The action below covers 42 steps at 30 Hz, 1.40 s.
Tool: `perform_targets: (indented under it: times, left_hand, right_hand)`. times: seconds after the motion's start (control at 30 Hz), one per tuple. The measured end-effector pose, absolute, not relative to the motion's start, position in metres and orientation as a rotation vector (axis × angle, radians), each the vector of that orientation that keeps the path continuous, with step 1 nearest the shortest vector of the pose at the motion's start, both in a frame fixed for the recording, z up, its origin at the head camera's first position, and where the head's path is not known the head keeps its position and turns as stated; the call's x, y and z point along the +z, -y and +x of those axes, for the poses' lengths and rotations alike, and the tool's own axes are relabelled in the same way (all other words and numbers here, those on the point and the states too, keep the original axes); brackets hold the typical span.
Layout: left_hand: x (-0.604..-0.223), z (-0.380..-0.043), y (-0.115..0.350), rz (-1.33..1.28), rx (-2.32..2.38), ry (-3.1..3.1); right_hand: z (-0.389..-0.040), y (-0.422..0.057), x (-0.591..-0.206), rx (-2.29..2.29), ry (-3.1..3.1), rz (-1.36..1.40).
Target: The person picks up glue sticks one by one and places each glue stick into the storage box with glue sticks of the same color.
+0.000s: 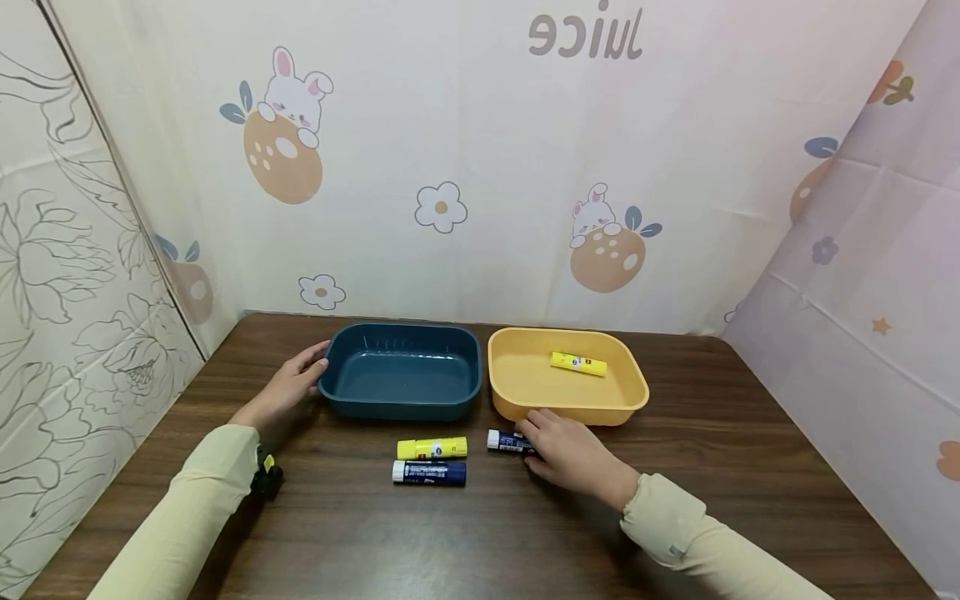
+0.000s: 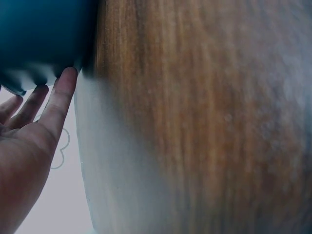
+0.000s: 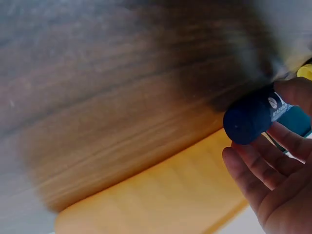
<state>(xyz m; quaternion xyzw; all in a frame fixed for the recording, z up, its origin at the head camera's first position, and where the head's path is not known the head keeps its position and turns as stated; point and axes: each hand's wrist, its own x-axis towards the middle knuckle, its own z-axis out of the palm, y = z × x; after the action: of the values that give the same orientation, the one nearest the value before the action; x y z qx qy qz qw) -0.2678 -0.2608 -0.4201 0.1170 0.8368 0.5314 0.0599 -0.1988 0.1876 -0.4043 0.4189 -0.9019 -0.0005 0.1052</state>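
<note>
Right grip (image 1: 568, 454) is grasping a dark blue glue stick (image 1: 507, 441) at the yellow tray's (image 1: 521, 379) near side; left grip (image 1: 287, 387) is resting unclenched, straight fingers touching the blue tray's (image 1: 405, 379) left side

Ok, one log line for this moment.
left fingers: touching dark-teal rectangular bin; right fingers: holding navy white-capped cylindrical tube; yellow rectangular bin: yellow cylindrical tube inside; brown wood-grain table: second yellow tube beside second navy tube

"Juice" (image 1: 586, 32), mirror-rev'd, on back curtain (image 1: 510, 125); stick lbls (image 1: 437, 473) illeg.
</note>
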Motion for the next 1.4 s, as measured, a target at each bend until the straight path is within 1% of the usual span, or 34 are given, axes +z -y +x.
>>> perform_targets:
  times: [0.3, 1.03, 1.4]
  left_hand:
    - [-0.42, -0.266, 0.261, 0.345, 1.601, -2.551]
    - [-0.419, -0.266, 0.26, 0.355, 1.611, -2.53]
    - [-0.417, -0.266, 0.259, 0.323, 1.591, -2.537]
  right_hand:
    - [-0.201, -0.192, -0.412, 0.04, 2.651, 1.22]
    - [-0.202, -0.192, -0.415, 0.064, 2.686, 1.192]
    - [-0.196, -0.186, -0.405, 0.094, 2.678, 1.175]
